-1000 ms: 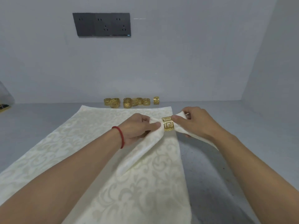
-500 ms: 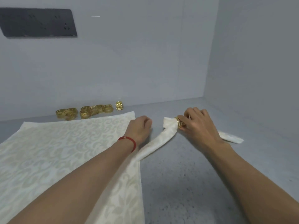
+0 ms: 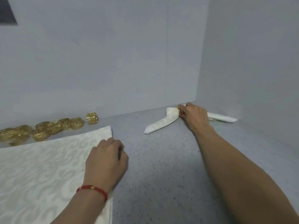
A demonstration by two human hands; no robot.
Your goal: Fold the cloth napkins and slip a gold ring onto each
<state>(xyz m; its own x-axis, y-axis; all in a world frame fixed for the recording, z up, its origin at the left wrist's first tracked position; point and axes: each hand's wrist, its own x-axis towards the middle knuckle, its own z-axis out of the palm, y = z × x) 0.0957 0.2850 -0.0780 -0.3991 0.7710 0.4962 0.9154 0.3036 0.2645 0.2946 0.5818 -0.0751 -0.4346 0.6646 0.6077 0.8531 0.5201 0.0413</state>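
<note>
We see R hand (image 3: 195,118) w/ grip pinched on gold ring (image 3: 179,111) round folded napkin (image 3: 163,122), far right of worktop (image 3: 161,167) by wall. L hand (image 3: 106,160) loosely curled, holding nothing, on flat napkin (image 3: 40,167). Risk, we judge: careless let-go shifts ring, fold loosens; spare rings (image 3: 48,129) near.

1. Your ringed napkin (image 3: 163,122) lies folded far right, a gold ring (image 3: 179,111) around its middle.
2. Your flat napkin (image 3: 42,165) spreads near left.
3. Your spare rings (image 3: 48,128) cluster far left.

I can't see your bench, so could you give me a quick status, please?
Right hand grips ringed napkin by far wall. Left hand idle on flat cloth. Nothing in the way.
</note>
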